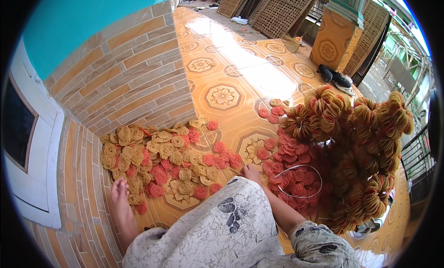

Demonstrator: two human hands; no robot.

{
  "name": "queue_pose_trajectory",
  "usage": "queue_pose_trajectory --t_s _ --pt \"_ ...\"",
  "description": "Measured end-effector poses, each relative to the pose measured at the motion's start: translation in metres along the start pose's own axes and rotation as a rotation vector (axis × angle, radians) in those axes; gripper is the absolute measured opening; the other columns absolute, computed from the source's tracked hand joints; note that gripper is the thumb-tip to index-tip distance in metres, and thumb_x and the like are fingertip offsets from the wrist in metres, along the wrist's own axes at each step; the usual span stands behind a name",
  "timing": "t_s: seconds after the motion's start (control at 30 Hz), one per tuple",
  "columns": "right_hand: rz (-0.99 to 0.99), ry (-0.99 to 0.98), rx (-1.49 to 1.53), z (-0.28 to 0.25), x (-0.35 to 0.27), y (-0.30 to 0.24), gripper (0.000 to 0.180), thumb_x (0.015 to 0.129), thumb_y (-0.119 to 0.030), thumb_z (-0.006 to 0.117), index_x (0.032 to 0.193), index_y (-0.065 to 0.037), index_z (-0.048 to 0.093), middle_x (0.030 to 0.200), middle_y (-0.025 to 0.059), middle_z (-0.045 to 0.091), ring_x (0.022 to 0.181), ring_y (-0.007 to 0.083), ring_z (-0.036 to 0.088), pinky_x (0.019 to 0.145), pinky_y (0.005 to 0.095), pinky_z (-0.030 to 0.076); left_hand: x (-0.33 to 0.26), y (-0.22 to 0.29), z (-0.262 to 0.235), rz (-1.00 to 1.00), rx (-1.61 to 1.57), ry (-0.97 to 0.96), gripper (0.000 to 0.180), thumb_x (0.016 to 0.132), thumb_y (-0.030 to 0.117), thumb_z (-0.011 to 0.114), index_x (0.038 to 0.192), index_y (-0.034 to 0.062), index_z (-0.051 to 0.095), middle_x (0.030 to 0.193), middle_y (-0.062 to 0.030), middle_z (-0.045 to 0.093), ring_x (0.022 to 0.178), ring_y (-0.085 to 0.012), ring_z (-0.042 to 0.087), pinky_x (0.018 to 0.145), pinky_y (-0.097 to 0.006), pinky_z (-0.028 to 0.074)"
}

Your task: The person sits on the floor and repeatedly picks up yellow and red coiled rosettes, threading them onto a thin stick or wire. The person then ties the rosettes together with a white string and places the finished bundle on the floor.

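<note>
a seated person looks down over a patterned cloth (231,226) on the lap onto a tiled floor (231,64). the right hand (252,172) reaches forward past the knee, resting on pink discs (286,175) just ahead and to its right; whether it grips one cannot be told. a white loop (300,180) lies on that pile. the left hand is out of view. yellow discs (152,152) spread on the left, beyond a bare foot (119,194).

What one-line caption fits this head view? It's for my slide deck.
Seated on a patterned tile floor, a person rests one hand among loose red and yellow round crackers, beside bundled stacks.
</note>
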State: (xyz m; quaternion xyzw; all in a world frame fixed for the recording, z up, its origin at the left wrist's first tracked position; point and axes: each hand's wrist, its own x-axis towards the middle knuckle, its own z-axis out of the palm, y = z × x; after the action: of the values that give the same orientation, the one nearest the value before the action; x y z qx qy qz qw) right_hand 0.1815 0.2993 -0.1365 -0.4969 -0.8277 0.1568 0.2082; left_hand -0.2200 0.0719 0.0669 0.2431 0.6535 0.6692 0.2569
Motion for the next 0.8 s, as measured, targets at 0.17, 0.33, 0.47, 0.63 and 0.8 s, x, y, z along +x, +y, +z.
queue_pose_trajectory --t_s 0.17,0.33,0.47,0.63,0.8 --pt "0.300 -0.053 0.606 0.014 -0.004 0.012 0.024 0.080 -0.019 0.064 0.090 -0.004 0.049 0.079 0.0143 0.057 0.073 0.0271 0.059 0.066 0.0389 0.046 0.022 -0.021 0.075 -0.074 0.060 -0.551 0.022 0.099 0.020 0.049 0.112 0.0044 0.057 0.106 -0.0091 0.064 0.094 -0.0131 0.061 0.084 -0.028 0.047" --pt "0.289 0.033 0.718 0.018 -0.023 0.037 0.024 0.085 -0.014 0.062 0.102 -0.006 0.047 0.078 0.0054 0.055 0.072 0.0130 0.053 0.065 0.0277 0.044 -0.022 -0.166 0.166 1.172 1.161 -1.049 0.046 0.083 0.028 0.062 0.128 0.0215 0.053 0.141 -0.0027 0.045 0.133 -0.0306 0.035 0.106 -0.064 0.018" --pt "0.288 0.027 0.845 -0.017 -0.038 0.032 0.027 0.087 -0.008 0.060 0.112 -0.004 0.051 0.086 0.0059 0.056 0.079 0.0126 0.055 0.072 0.0273 0.046 -0.023 -0.210 0.155 1.128 0.873 -1.125 0.050 0.085 0.036 0.059 0.133 0.0249 0.049 0.151 -0.0018 0.030 0.139 -0.0289 0.027 0.108 -0.067 0.009" --pt "0.431 0.126 1.003 -0.071 -0.042 -0.033 0.026 0.088 -0.008 0.060 0.112 -0.003 0.052 0.085 0.0053 0.057 0.078 0.0116 0.055 0.071 0.0262 0.046 0.035 -0.129 0.111 1.117 1.162 -0.962 0.046 0.088 0.039 0.059 0.130 0.0190 0.053 0.148 -0.0051 0.035 0.137 -0.0282 0.031 0.109 -0.058 0.022" --pt "0.452 0.054 0.932 -0.152 -0.028 -0.105 0.022 0.094 -0.021 0.057 0.105 -0.002 0.058 0.087 0.0023 0.060 0.077 0.0078 0.055 0.069 0.0208 0.046 0.079 0.008 0.028 0.519 0.465 -0.537 0.039 0.090 0.023 0.061 0.126 0.0106 0.056 0.131 -0.0093 0.055 0.121 -0.0252 0.052 0.105 -0.036 0.038"
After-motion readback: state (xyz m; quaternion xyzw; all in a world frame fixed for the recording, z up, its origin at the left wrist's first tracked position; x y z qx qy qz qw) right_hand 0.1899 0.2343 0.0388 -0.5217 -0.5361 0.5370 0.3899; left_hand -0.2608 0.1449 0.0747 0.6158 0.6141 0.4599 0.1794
